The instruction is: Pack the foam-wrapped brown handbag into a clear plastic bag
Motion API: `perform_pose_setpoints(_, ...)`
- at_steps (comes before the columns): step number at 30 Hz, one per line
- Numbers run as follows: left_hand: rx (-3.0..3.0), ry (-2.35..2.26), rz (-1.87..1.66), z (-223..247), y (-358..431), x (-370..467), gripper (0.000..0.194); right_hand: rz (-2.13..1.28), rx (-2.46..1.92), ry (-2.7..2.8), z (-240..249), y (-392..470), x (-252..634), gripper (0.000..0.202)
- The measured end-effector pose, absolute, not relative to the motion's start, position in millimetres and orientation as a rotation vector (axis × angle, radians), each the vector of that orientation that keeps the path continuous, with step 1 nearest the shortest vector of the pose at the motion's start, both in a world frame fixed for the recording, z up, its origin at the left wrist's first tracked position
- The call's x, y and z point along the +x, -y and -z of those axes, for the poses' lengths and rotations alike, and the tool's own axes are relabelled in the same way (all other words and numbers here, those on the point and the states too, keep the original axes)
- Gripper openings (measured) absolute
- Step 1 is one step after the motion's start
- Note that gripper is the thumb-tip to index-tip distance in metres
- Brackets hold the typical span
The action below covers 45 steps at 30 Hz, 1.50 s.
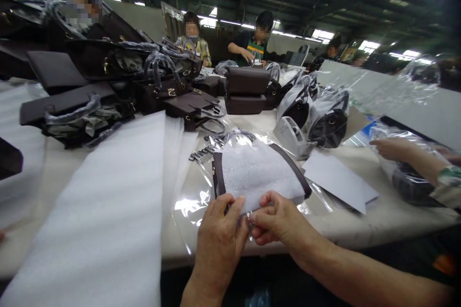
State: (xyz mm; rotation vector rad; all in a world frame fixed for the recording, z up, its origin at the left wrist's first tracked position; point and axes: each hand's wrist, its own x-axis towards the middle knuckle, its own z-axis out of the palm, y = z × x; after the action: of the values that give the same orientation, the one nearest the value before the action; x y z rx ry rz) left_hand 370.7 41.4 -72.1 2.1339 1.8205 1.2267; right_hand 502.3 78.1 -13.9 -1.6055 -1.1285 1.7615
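Two hands pinch the near edge of a clear bag (252, 187) holding a dark purse wrapped in white foam.

Both grips are closed on the film: the left hand (219, 235) with fingers flat over the foam's near edge, the right hand (277, 223) pinching the bag mouth just beside it, fingertips of the two almost touching. The purse (259, 172) lies flat on the desk (360, 220), running straight away from the grips; it looks light and fairly stiff, the foam soft, the film thin, slippery and easy to crease, so the mouth edge between thumb and finger seems the best hold. Left of the grips lies a stack of foam sheets (108, 211); right of them, a white card (338, 180) and a co-worker's hand (392, 148) on another bag. Beyond are more bagged and bare handbags (248, 88).
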Motion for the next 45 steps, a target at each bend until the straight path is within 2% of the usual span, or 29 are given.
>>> perform_pose_setpoints(4, 2.054, -1.781, -1.216, 70, -39, 372, 0.036, -1.714, -1.522, 1.192, 33, -76, 503, 0.035)
perform_pose_setpoints(8, 2.054, -1.784, -1.237, 74, -41, 373, 0.030, -1.616, -1.500, 1.349, 42, -75, 505, 0.028)
perform_pose_setpoints(13, 2.121, -1.793, -1.285, 79, -44, 373, 0.026, -1.237, -1.582, 1.781, 35, -77, 506, 0.015)
perform_pose_setpoints(19, 2.164, -1.793, -1.267, 79, -44, 373, 0.024, -0.955, -1.585, 2.000, 28, -82, 506, 0.013)
perform_pose_setpoints(21, 2.170, -1.808, -1.267, 79, -45, 374, 0.025, -1.060, -1.605, 1.956, 31, -79, 506, 0.013)
perform_pose_setpoints(24, 2.177, -1.837, -1.269, 79, -47, 374, 0.025, -1.541, -1.646, 1.699, 43, -66, 512, 0.009)
perform_pose_setpoints(26, 2.182, -1.830, -1.261, 79, -48, 374, 0.026, -1.636, -1.603, 1.683, 51, -54, 519, 0.004)
perform_pose_setpoints(27, 2.187, -1.821, -1.257, 78, -48, 374, 0.026, -1.540, -1.554, 1.776, 54, -50, 524, 0.003)
perform_pose_setpoints(29, 2.198, -1.806, -1.256, 77, -48, 374, 0.027, -1.130, -1.363, 2.036, 60, -44, 532, 0.007)
perform_pose_setpoints(32, 2.194, -1.805, -1.244, 74, -47, 375, 0.028, -0.448, -1.033, 2.310, 72, -48, 542, 0.034)
perform_pose_setpoints(34, 2.177, -1.821, -1.231, 72, -46, 376, 0.028, -0.182, -0.915, 2.434, 87, -55, 547, 0.047)
perform_pose_setpoints(37, 2.165, -1.847, -1.187, 71, -45, 378, 0.029, -0.040, -0.812, 2.531, 115, -65, 553, 0.049)
perform_pose_setpoints(40, 2.205, -1.894, -1.144, 72, -45, 379, 0.032, -0.040, -0.776, 2.491, 136, -67, 555, 0.043)
perform_pose_setpoints(45, 2.377, -1.885, -1.090, 83, -46, 371, 0.040, -0.160, -0.543, 2.384, 137, -71, 558, 0.038)
